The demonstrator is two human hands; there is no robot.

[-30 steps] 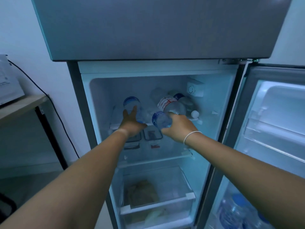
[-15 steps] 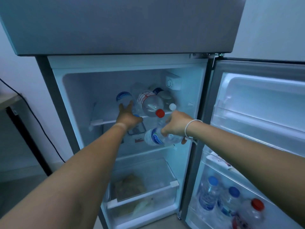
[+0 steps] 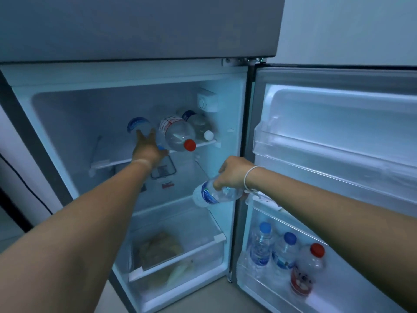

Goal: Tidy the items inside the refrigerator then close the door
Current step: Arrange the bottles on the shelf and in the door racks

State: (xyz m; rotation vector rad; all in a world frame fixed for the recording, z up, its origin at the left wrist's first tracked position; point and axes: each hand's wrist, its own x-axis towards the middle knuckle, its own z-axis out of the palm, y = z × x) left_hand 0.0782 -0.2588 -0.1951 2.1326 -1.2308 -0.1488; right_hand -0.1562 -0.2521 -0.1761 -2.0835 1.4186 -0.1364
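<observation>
Open refrigerator (image 3: 239, 91); right hand (image 3: 233, 175) grip around water bottle (image 3: 214, 195), left hand (image 3: 149, 147) grip on shelf bottle (image 3: 138, 125).

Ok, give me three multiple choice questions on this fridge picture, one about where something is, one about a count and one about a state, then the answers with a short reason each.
1. Where is the bottle held by the right hand?
A. Lying on the upper shelf
B. In the air in front of the open fridge, above the crisper drawer
C. Standing in the door rack

2. How many bottles stand in the lower door rack?
A. One
B. Three
C. Five

3. What is the state of the fridge door?
A. Open
B. Shut
C. Removed

Answers:
1. B, the held bottle is clear of the upper shelf, over the crisper drawer, in the right hand's grip.
2. B, two blue-capped bottles and one red-capped bottle stand there.
3. A, its inner racks face the camera.
</observation>
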